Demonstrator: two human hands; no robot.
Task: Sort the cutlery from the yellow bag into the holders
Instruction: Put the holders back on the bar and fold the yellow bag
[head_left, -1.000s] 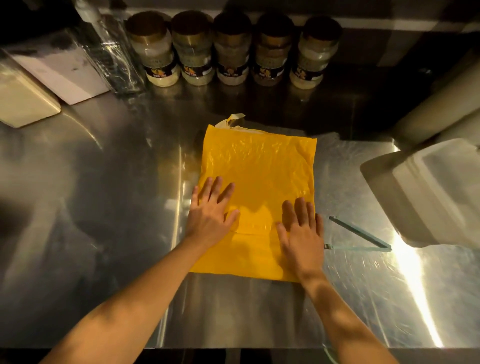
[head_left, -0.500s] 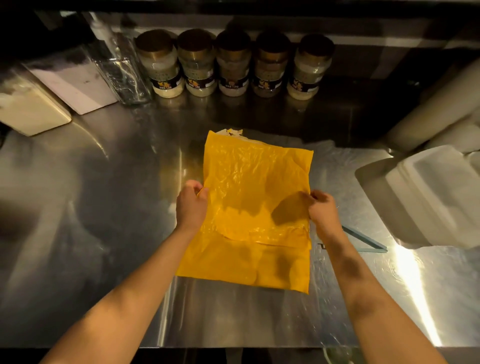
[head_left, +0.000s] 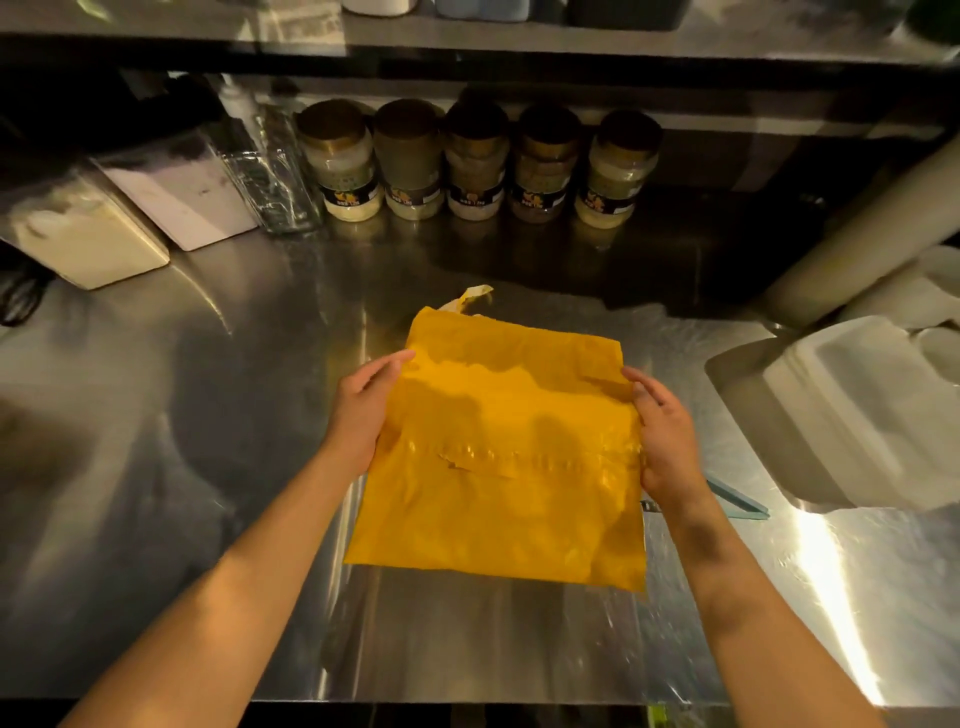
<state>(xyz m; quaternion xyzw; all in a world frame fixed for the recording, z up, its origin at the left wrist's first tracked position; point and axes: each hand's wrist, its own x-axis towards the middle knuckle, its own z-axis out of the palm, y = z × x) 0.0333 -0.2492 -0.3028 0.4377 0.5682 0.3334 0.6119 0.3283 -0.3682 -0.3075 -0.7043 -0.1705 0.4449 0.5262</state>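
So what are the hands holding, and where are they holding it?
Both hands hold the yellow bag. The left hand grips its left edge and the right hand grips its right edge, each about halfway up the side, above the steel counter.

A dim steel counter filled the frame, glare streaking its lower right; a steel shelf crossed the top.

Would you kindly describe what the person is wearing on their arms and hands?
Nothing shows: the left hand and right hand are bare, without gloves, rings or a watch, and both forearms are uncovered up to the frame edge, with no sleeve in view.
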